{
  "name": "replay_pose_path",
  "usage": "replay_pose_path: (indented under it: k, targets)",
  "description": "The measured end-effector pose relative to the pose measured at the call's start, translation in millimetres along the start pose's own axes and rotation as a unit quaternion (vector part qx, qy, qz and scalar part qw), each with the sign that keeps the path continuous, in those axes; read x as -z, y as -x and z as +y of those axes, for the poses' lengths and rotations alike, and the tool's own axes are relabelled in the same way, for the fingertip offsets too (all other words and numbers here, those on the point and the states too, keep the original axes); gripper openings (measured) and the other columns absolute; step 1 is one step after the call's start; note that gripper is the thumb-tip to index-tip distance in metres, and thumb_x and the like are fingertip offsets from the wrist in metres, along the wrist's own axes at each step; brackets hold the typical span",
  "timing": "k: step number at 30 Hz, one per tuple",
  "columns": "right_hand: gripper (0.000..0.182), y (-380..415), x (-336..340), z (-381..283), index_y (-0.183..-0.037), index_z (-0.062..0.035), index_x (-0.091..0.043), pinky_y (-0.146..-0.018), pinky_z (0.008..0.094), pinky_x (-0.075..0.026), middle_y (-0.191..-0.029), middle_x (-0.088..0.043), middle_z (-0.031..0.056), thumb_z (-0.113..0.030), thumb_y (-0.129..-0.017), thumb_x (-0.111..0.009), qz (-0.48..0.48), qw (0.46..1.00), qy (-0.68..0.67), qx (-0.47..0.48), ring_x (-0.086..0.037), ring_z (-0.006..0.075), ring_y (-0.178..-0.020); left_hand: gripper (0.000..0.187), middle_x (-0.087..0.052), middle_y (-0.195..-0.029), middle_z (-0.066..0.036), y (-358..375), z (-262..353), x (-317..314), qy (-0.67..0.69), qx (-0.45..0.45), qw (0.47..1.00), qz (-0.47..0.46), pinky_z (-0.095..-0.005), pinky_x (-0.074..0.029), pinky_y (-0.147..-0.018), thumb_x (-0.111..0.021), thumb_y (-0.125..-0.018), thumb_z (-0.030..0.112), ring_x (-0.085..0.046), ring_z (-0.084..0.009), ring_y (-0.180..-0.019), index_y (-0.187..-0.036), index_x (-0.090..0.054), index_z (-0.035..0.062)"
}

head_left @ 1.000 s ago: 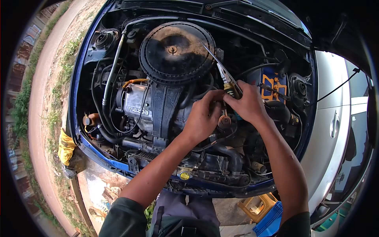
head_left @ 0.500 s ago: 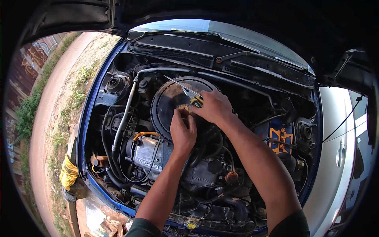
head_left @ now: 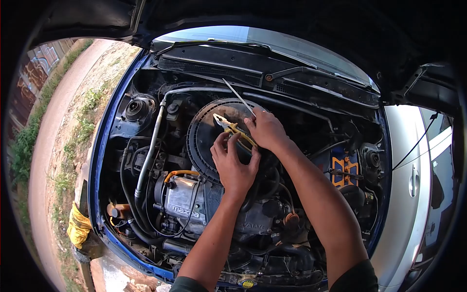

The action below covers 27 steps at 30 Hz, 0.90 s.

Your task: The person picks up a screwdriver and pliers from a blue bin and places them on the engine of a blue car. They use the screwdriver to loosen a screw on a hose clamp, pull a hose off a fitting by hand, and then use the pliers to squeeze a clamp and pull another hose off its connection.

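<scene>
Left hand (head_left: 236, 163): curled fingers pinch yellow-handled pliers (head_left: 229, 126), nose toward 10 o'clock.
Right hand (head_left: 270, 130): fingers close round thin metal rod (head_left: 238, 95), tip toward 11 o'clock.
Pliers: over black cover (head_left: 201, 138), 1 o'clock from mazda engine (head_left: 180, 200).

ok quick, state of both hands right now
Left hand: closed on the yellow-handled pliers.
Right hand: closed, holding a thin metal rod.

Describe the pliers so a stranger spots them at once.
Start at the big round black cover atop the engine. Over it, in the left hand, are the pliers. Yellow handles and a stubby metal nose set them apart from the thin straight rod in the right hand.
</scene>
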State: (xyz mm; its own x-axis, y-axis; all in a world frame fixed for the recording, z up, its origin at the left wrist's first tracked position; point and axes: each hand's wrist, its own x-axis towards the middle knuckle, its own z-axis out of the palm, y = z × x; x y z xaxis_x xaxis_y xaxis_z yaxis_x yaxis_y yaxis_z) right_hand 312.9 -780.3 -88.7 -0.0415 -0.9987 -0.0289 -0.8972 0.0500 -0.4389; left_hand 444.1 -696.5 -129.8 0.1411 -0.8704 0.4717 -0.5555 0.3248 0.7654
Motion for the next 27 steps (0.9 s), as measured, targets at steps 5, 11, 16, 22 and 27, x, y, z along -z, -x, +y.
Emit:
replay_pose_path:
  k: [5, 11, 16, 22, 27]
  targets:
    - [0.032, 6.7, -19.3, 2.7, -0.129, -0.0063, -0.066, -0.096, 0.0486, -0.055, -0.118, -0.065, 0.0228, -0.026, -0.104, -0.063, 0.072, 0.995, -0.007, 0.074, -0.069, 0.0397, -0.108, 0.067, -0.052, -0.142, -0.02, 5.5, -6.7, -4.0, -0.061, -0.024, 0.998, -0.017, -0.054, -0.039, -0.111, -0.088, -0.074, 0.027, -0.047, -0.0419, -0.133, -0.134, -0.064, 0.0082]
    - [0.03, 4.4, -11.0, 12.2, -0.125, -0.0068, -0.074, -0.086, 0.0397, -0.057, -0.103, -0.07, 0.0158, -0.023, -0.101, -0.069, -0.011, 0.984, -0.141, 0.107, -0.072, 0.0267, -0.095, 0.065, -0.053, -0.146, -0.02, 7.3, -10.1, -13.4, -0.091, -0.047, 0.995, 0.013, -0.0523, -0.038, -0.113, -0.087, -0.076, 0.026, -0.049, -0.0408, -0.136, -0.135, -0.064, 0.0086]
    - [0.027, 10.6, -4.3, 38.0, -0.121, -0.0045, -0.075, -0.082, 0.0341, -0.058, -0.093, -0.073, 0.0103, -0.018, -0.099, -0.071, -0.021, 0.969, -0.221, 0.111, -0.071, 0.0187, -0.087, 0.052, -0.056, -0.146, -0.018, 9.3, -6.0, -14.8, -0.098, -0.04, 0.994, 0.015, -0.0498, -0.048, -0.106, -0.084, -0.08, 0.023, -0.059, -0.0421, -0.126, -0.127, -0.069, 0.0071]
    - [0.019, 58.6, 14.0, 91.5, -0.111, -0.0006, -0.069, -0.077, 0.0349, -0.057, -0.087, -0.072, 0.0117, -0.01, -0.095, -0.067, 0.157, 0.944, -0.288, 0.033, -0.072, 0.0205, -0.08, 0.05, -0.058, -0.145, -0.02, 12.0, -1.0, -16.9, -0.094, -0.016, 0.995, 0.006, -0.0487, -0.048, -0.107, -0.082, -0.08, 0.023, -0.061, -0.0427, -0.123, -0.124, -0.068, 0.0041]
    - [0.01, 122.6, -26.5, 141.7, -0.104, 0.0008, -0.06, -0.076, 0.0338, -0.057, -0.083, -0.07, 0.0116, -0.004, -0.096, -0.062, 0.205, 0.888, -0.4, -0.097, -0.074, 0.0194, -0.081, 0.048, -0.058, -0.144, -0.019, 12.3, -4.8, -17.6, -0.108, -0.032, 0.994, 0.016, -0.0488, -0.049, -0.105, -0.082, -0.081, 0.024, -0.062, -0.0422, -0.121, -0.121, -0.068, 0.0035]
